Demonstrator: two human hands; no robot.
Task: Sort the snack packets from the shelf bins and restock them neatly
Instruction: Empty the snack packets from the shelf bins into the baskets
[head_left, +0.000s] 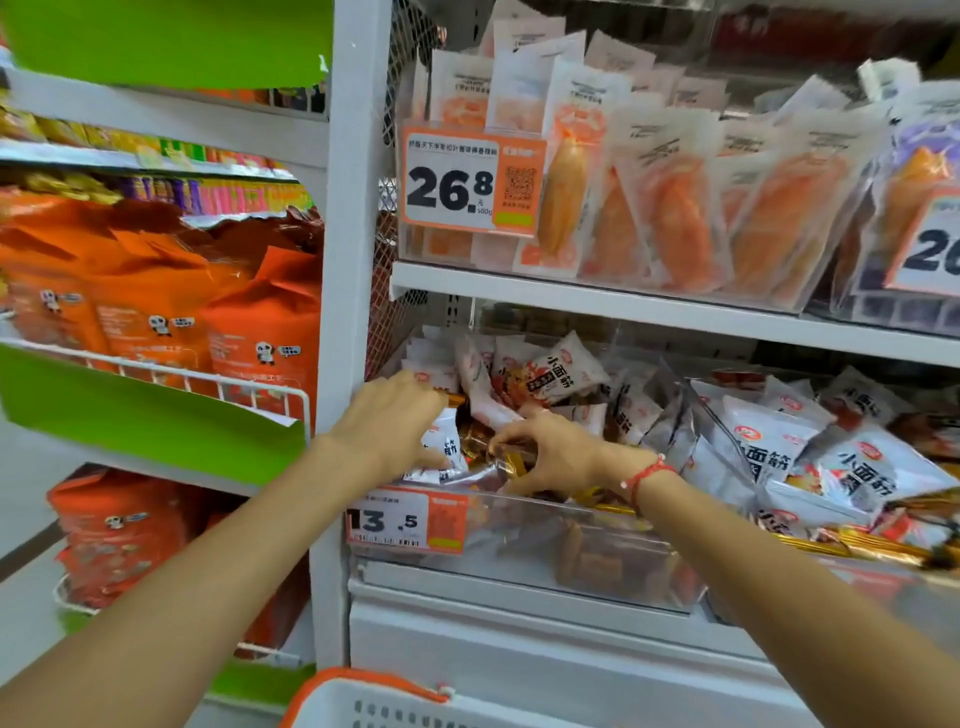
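Observation:
A clear plastic shelf bin (519, 525) on the lower shelf holds white snack packets (550, 374) and small gold-brown packets (475, 434). My left hand (395, 421) reaches into the bin's left end and grips a white packet (441, 447) with thumb below and fingers over it. My right hand (550, 452), with a red string on the wrist, pinches gold-brown packets just to the right of it. More white packets (769, 441) fill the neighbouring bin to the right.
The upper shelf bin (597, 275) holds upright orange-filled pouches behind a 26.8 price tag (467, 182). A 13.5 tag (410, 519) hangs on the lower bin. Orange bags (156, 312) fill wire racks at left. A white basket with orange rim (374, 696) sits below.

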